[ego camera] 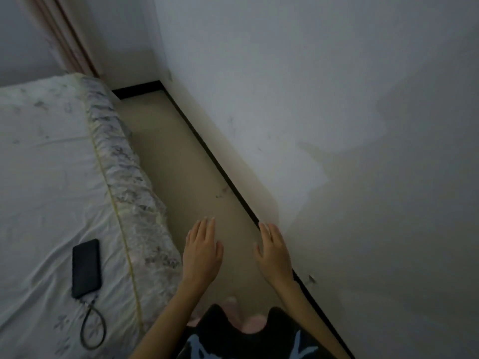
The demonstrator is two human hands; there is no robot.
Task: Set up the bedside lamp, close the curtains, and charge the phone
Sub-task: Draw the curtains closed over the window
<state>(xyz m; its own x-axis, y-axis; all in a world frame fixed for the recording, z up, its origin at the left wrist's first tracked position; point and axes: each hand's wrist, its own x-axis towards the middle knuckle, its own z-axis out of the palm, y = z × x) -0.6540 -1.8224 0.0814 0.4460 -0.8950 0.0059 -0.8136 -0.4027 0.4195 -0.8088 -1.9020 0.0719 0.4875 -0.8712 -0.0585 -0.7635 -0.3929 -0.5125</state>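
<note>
Lying on bed (46, 156), phone (86, 267) left of fingers (204, 229)

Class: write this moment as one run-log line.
left hand: open, empty | right hand: open, empty | phone: on bed, cable attached | curtain: far corner

Bed (46, 156), floor (181, 177), wall (337, 99)

Open floor strip (207, 177) between bed (51, 164) and wall (337, 125).
</note>
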